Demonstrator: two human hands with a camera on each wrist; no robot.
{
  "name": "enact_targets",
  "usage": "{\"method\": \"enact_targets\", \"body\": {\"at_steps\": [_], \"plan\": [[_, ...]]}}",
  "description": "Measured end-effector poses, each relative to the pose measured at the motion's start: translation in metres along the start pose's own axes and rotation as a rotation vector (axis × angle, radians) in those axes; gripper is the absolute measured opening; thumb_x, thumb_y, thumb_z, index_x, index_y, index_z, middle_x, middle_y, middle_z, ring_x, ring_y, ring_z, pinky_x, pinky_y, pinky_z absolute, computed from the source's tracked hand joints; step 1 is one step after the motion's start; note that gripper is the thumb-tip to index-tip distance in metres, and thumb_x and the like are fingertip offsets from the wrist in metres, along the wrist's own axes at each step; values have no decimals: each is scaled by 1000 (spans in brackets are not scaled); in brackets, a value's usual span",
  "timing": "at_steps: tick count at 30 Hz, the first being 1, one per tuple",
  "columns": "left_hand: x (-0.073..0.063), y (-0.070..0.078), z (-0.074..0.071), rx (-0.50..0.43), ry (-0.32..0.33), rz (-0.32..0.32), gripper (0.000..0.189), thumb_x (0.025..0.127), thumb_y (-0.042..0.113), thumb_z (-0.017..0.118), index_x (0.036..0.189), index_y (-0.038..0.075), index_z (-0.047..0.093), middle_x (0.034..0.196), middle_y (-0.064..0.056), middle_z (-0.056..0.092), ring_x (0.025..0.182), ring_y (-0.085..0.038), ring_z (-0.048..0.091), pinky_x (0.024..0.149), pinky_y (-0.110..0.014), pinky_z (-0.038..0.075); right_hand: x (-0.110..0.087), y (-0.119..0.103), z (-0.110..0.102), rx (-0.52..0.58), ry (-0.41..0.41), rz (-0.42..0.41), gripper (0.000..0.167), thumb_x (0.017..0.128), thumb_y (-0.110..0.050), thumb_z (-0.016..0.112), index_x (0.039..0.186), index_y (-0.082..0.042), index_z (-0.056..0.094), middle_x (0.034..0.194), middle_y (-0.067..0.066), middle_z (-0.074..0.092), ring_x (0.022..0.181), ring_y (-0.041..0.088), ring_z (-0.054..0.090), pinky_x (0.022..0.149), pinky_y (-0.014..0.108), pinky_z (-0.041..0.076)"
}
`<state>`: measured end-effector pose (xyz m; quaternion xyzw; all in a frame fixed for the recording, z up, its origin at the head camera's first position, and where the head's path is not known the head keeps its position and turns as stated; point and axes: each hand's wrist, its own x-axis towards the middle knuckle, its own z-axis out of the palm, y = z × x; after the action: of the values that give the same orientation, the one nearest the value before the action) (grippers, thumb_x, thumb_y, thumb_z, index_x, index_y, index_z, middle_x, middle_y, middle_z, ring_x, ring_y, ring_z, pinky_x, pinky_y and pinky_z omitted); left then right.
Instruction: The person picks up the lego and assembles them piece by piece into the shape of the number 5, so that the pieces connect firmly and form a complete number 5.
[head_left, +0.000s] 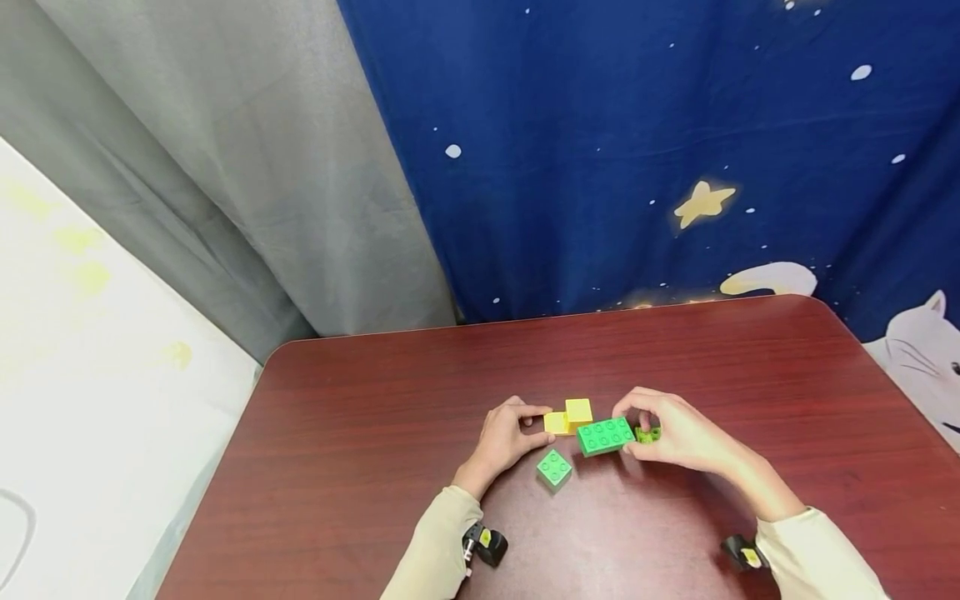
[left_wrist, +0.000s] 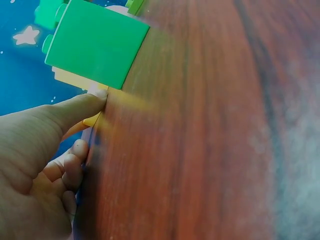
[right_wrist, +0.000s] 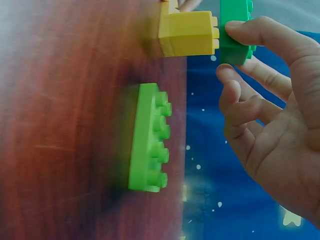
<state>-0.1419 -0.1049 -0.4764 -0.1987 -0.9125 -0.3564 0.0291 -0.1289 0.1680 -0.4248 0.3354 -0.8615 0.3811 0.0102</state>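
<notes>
My left hand (head_left: 501, 437) pinches the left end of a stepped yellow brick piece (head_left: 557, 423), low on the left and taller on the right. A long green brick (head_left: 606, 436) with two rows of studs is in my right hand (head_left: 673, 429), held by thumb and fingers at its right end. In the right wrist view, this green brick (right_wrist: 234, 42) is right at the studs of the yellow piece (right_wrist: 189, 34). A small green brick (head_left: 554, 469) sits on the table in front of them; it looks large in the left wrist view (left_wrist: 97, 44).
A lime green brick (right_wrist: 145, 137) lies studs-up on the table, partly hidden by my right hand in the head view. The dark red wooden table (head_left: 360, 467) ends at a back edge before grey and blue curtains (head_left: 570, 167).
</notes>
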Motion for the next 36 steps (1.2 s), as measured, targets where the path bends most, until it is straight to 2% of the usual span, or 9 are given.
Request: {"method": "enact_targets", "body": {"at_steps": [5,10,17,21,26,36], "plan": [[0,0,1,6,0,-4,36,72,27,81,106,19,73,74,6,52,68,-7,46,60,-21,35,7,-2,-3,-16,54,21,36,66,-8,79,90,-22,57,76,-3,52,63,12,48,53,21,37],[1,0,1,12,4,2,36,72,27,81,106,18,73,74,6,51,68,-7,46,62,-22,34,13,-3,-1,-28,86,38,37,65,-8,80,92,-18,57,70,-3,51,62,11,48,51,21,38],[0,0,2,6,15,3,35,71,27,81,104,19,73,72,4,51,65,-6,44,60,-21,33,25,-4,4,-43,101,90,34,70,-11,78,97,-14,58,71,-4,51,64,11,49,55,24,39],[1,0,2,11,20,10,35,71,27,82,104,18,73,72,4,51,65,-7,44,59,-20,33,31,-4,8,-43,110,92,33,73,-13,78,100,-15,59,75,-4,54,64,10,48,56,24,39],[1,0,1,15,16,7,35,71,28,81,104,18,73,73,4,52,67,-9,48,60,-20,34,35,-4,13,-57,133,76,35,72,-13,79,101,-12,61,79,-3,56,63,9,48,55,24,39],[1,-3,2,18,12,4,35,72,29,81,103,15,73,74,7,52,68,-6,48,63,-22,37,37,-5,22,-64,154,134,33,72,-16,79,100,-13,62,75,-5,55,62,10,50,55,26,40]]}}
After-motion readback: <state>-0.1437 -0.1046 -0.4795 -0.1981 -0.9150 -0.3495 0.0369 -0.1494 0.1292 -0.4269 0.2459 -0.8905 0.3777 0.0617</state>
